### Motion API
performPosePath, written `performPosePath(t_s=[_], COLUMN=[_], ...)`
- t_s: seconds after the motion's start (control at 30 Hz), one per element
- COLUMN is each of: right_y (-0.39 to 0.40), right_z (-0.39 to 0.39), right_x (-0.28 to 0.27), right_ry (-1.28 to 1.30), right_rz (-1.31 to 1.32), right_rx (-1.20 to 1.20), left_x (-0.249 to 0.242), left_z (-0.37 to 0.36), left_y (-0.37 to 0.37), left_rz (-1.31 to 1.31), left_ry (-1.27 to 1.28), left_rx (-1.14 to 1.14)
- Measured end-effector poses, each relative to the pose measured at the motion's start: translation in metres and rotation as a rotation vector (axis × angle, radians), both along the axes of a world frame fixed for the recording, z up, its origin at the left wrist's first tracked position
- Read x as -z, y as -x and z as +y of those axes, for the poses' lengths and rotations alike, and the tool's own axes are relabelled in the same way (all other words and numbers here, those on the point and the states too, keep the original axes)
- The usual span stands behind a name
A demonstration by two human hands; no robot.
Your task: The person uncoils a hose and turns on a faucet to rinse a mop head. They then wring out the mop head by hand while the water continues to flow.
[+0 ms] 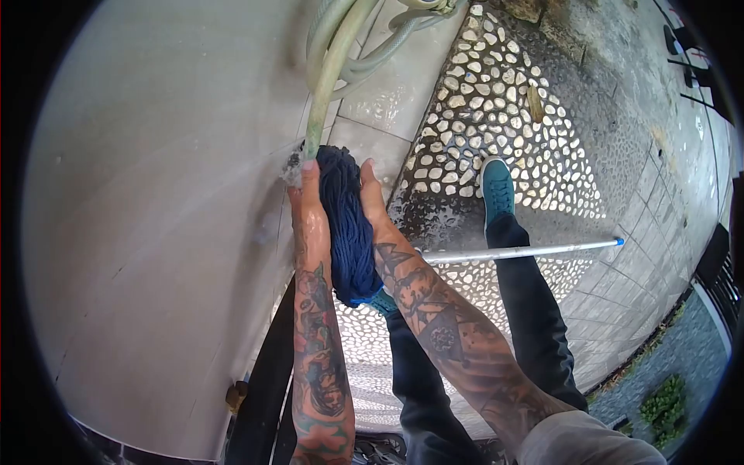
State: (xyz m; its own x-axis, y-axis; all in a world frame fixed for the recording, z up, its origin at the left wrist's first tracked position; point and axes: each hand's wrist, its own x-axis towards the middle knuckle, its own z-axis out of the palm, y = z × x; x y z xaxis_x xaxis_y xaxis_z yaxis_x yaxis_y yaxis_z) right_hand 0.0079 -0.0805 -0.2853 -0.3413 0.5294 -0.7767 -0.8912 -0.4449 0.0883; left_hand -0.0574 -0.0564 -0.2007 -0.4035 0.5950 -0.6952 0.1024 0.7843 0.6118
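Note:
A dark blue string mop head (346, 221) hangs between my two hands, its wet strands bunched together. My left hand (308, 182) is closed around the end of a pale green hose (329, 85), thumb on top, at the mop's upper left side. Water splashes beside those fingers. Against the strands' right side rests my right hand (373, 194), thumb pointing up, its other fingers hidden behind the mop. From the mop's lower end a white mop handle (527, 253) with a blue tip stretches out to the right.
To the left is a smooth light wall (170, 170). The hose lies coiled on wet tiles (380, 116) at the top. My teal shoe (497, 186) stands on pebbled paving (465, 108), near a brown leaf (535, 105). A green plant (664, 408) grows at the lower right.

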Motion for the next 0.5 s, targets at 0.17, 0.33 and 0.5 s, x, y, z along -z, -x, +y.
performPosePath(t_s=[0.17,0.33,0.5], right_y=[-0.018,-0.022,-0.01], right_z=[-0.01,-0.052,-0.017], right_x=[-0.068,-0.039,-0.032], right_ry=[0.049,-0.12,-0.632], right_rz=[-0.248,-0.043,-0.318], right_rx=[-0.124,-0.195,-0.735], left_x=[0.007,0.016,-0.001], left_z=[0.001,-0.005,0.02], left_y=[0.033,0.047,0.053], left_rz=[0.213,0.124,-0.062], left_ry=[-0.006,0.012,0.068], left_rx=[0.478,0.193,0.121])
